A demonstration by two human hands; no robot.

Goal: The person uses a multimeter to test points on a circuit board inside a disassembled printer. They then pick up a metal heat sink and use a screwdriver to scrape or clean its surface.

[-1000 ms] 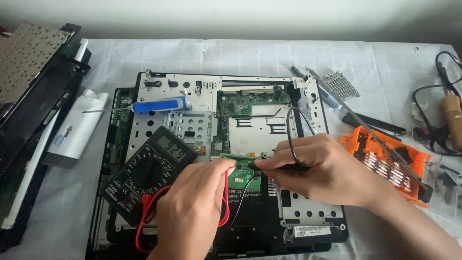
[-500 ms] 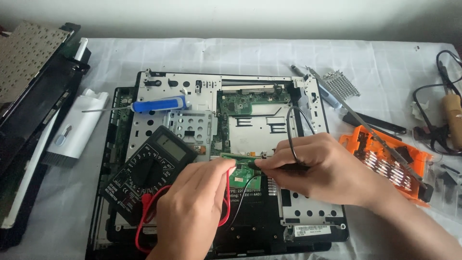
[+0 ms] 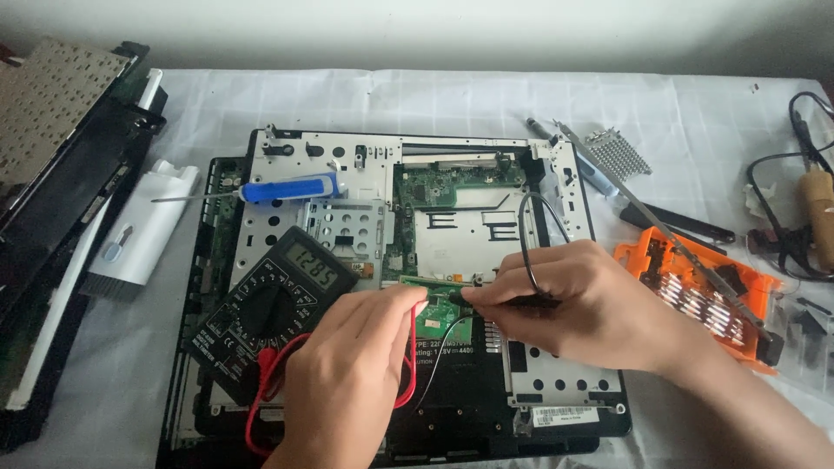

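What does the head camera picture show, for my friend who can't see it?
Two hands press meter probes onto a small green circuit board inside an opened laptop base: the left hand with the red lead, the right hand with the black. A black multimeter lies left of them, a blue screwdriver above it.

Brightness: soft, even daylight is spread over the white cloth (image 3: 452, 95)
Shadows: faint ones are cast under both hands
Glare: mild sheen is seen on the metal chassis (image 3: 469, 230)
Focus: the centre is rendered sharp
Edges: corners are slightly darkened and softened
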